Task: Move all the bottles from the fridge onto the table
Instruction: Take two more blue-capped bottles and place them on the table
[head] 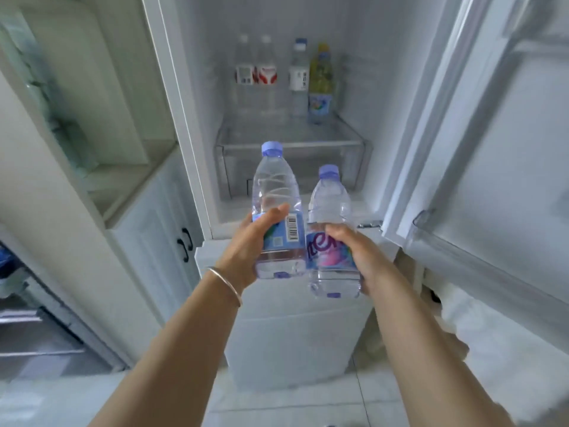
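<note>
Before the open fridge (197,87), left hand (246,245) gripping one water bottle (275,192), right hand (360,257) gripping another bottle (329,204)

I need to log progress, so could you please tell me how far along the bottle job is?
Nothing shows as delivered; no table is in view. In hand: the left hand and right hand each hold a purple-capped bottle. Left: four bottles on the fridge shelf.

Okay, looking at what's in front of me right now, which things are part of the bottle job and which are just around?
Part of the job:
left hand holding a water bottle
right hand holding a second water bottle
four bottles on the fridge shelf
open fridge

Just around:
white cabinet
bracelet
</note>
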